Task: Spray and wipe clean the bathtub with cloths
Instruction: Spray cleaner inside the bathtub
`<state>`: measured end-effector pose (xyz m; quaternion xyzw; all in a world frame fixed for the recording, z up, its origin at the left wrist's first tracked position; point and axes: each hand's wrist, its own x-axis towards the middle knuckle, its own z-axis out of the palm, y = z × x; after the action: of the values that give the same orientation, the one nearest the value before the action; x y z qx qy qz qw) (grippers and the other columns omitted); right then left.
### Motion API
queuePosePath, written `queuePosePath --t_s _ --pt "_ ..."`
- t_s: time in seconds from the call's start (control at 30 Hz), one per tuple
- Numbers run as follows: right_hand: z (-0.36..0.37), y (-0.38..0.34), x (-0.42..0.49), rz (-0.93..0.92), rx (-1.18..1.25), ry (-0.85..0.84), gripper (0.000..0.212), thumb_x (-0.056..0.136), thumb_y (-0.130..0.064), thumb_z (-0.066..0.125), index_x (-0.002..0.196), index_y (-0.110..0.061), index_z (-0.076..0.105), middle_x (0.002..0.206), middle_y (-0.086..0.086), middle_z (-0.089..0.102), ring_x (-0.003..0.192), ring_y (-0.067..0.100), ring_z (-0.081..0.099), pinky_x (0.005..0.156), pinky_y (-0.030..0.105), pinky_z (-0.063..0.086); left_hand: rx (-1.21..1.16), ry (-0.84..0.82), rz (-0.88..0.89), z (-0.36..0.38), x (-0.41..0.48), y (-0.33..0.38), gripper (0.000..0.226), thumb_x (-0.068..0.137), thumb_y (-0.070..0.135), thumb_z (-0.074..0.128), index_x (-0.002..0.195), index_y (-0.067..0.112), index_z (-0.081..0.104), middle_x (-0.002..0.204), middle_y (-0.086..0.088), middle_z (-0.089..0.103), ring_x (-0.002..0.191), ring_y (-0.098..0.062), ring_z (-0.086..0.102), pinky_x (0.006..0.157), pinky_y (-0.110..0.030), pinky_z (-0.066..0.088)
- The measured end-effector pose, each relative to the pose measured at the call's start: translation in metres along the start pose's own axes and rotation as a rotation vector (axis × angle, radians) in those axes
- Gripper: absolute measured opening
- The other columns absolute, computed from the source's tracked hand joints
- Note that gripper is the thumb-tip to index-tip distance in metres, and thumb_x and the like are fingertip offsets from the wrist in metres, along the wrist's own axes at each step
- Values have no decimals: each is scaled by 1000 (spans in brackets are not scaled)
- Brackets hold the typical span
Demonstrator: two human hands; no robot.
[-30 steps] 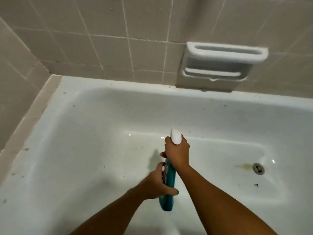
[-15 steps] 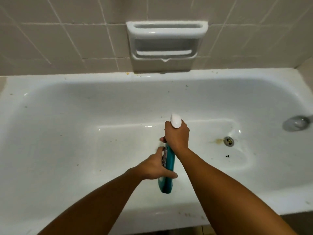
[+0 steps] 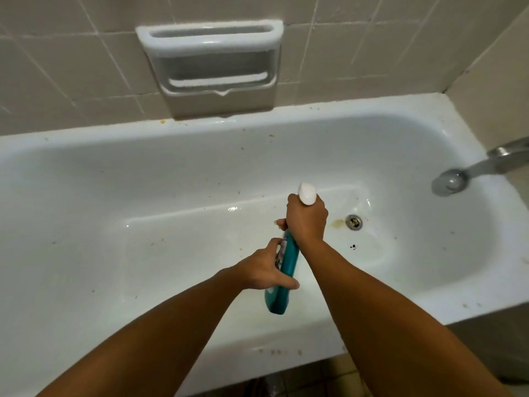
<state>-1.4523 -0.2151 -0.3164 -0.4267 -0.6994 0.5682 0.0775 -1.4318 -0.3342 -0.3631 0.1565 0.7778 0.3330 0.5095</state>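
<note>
**Camera placement: single head-worn view**

One wide-angle camera, worn on the person's head, stands at the near long side of the bathtub. It faces forward and steeply down into the bathtub at close range. The tiled wall and soap dish fill the upper frame, and the spout sits at the right edge. Both forearms enter from below. The left hand and right hand meet on the spray bottle at centre.
</note>
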Motion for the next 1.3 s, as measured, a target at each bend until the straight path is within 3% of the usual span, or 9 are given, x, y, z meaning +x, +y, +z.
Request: queuePosePath --t_s 0.27,0.47,0.7,0.93,1.3 --pt "-49 11 27 59 22 81 17 97 -24 57 91 -8 58 77 13 69 55 21 73 56 30 58 44 -46 9 31 23 35 96 78 49 82 150 30 22 144 -1 48 115 -23 54 95 -36 54" --pt "-85 19 41 73 23 170 15 100 -28 59 102 -13 61 83 6 72 59 17 74 55 25 59 72 -94 32 49 37 62 97 80 46 81 153 30 19 149 -2 44 120 -22 51 99 -38 53" --pt "-128 28 47 91 27 338 19 98 -36 62 109 -20 59 94 3 72 71 21 75 71 39 65 141 -127 54 77 49 94 90 83 34 77 152 29 21 143 -4 48 115 -23 54 98 -39 55" --pt "-167 37 42 151 87 428 18 96 -33 61 107 -18 61 93 5 73 69 24 76 70 46 65 229 -182 69 105 50 116 92 84 36 74 155 30 16 143 -4 47 114 -23 55 92 -35 56" --pt "-205 32 16 273 234 576 20 98 -26 56 105 -8 61 77 2 70 50 19 71 56 32 61 282 -192 113 115 21 130 81 82 38 71 150 34 27 127 -2 54 107 -22 58 93 -37 52"
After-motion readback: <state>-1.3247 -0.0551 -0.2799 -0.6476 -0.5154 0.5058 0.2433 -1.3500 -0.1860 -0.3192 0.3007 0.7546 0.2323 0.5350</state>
